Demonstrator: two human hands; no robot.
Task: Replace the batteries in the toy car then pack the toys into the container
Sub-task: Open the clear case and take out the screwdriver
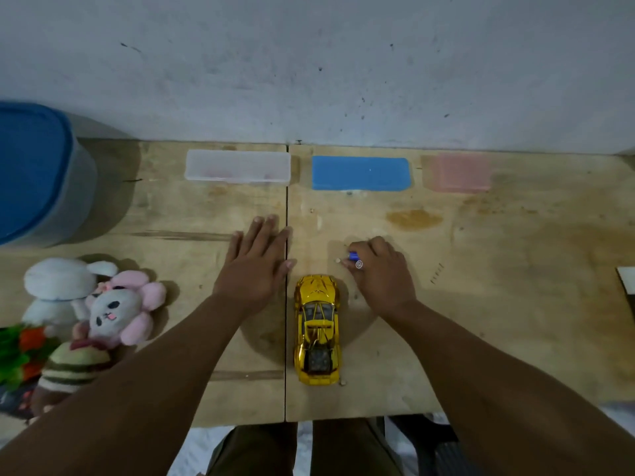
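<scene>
A shiny yellow toy car (pixel 318 329) stands upright on the wooden table (pixel 481 304), nose pointing away from me, between my two arms. My left hand (pixel 256 261) lies flat on the table with straight fingers, just left of the car's front. My right hand (pixel 379 269) is curled round a blue battery (pixel 354 257), whose metal end shows near my fingers, just right of the car's nose. Several plush toys (pixel 103 310) lie at the left edge: a white rabbit, a pink-eared bunny and a striped one.
A grey container with a blue lid (pixel 34 173) stands at the far left. Along the wall lie a clear box (pixel 237 166), a blue lid (pixel 360 173) and a pink box (pixel 457 173). A white object (pixel 627 280) pokes in at the right edge.
</scene>
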